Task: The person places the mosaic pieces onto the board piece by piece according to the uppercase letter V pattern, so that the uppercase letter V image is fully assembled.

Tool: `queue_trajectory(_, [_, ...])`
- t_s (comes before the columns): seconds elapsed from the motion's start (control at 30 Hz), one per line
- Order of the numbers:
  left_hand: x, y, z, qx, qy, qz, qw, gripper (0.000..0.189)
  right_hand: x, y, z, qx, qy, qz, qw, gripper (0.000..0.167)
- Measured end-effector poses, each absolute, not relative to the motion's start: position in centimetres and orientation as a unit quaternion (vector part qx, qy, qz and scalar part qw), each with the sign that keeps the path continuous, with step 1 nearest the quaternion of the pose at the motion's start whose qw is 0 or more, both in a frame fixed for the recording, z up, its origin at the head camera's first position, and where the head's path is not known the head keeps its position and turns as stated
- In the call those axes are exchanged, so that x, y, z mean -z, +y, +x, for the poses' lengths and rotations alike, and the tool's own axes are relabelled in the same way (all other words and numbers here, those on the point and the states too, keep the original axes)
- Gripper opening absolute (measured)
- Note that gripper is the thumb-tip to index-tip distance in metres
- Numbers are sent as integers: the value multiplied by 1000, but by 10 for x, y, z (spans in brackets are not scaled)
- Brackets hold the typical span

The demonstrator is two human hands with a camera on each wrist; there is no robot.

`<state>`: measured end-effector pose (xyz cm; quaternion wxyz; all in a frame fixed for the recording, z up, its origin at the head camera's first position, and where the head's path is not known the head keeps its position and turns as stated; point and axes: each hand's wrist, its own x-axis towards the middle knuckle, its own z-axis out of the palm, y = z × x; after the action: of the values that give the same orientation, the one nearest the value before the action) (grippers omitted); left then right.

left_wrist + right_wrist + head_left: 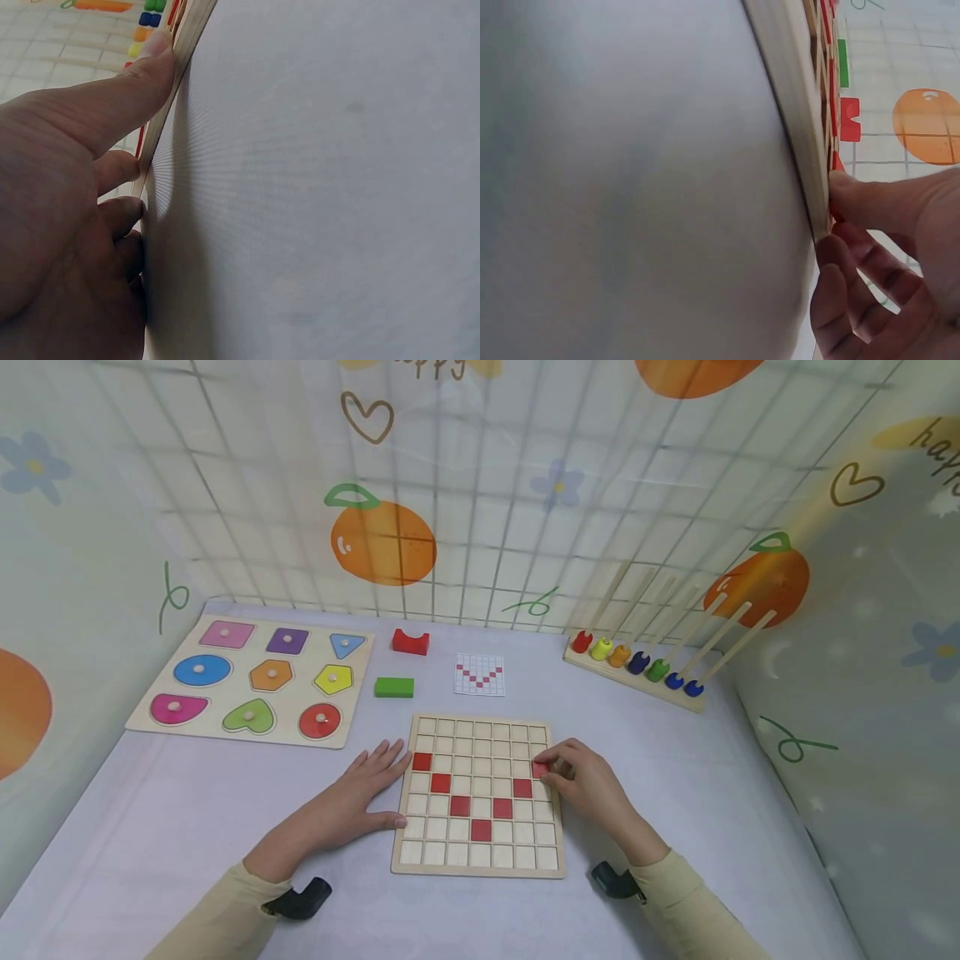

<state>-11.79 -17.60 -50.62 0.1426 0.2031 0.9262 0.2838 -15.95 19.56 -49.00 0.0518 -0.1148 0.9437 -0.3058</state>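
Observation:
A wooden grid board (pixel 478 872) lies on the table in the head view, with several red square tiles (pixel 460 806) set in its cells in a V shape. At its left edge my left hand (pixel 352 797) rests with fingers spread, thumb and fingertips touching the frame. My right hand (pixel 596 789) pinches a red tile (pixel 538 770) between thumb and fingers at a right-edge cell; the fingers partly cover it. In the right wrist view, the thumb (pixel 877 199) presses near the board's rim. Behind the board lies a small pattern card (pixel 479 675) showing a red V.
A shape puzzle board (pixel 285 742) with knobbed pieces lies at the back left. Beside it are a red notched block (pixel 411 642) and a green block (pixel 394 687). A peg rack (pixel 633 677) with coloured beads stands at the back right, before a patterned curtain (pixel 465 527).

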Motion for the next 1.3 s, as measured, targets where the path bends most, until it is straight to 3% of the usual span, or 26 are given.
queue_trajectory(0.77, [506,-176,-118,-285,926,197,148,96,490,196,-160,300,944,-126,58,27])
queue_trajectory(1.3, [504,-174,-118,-283,927,194,149,96,492,205,-157,326,936,-105,79,41])
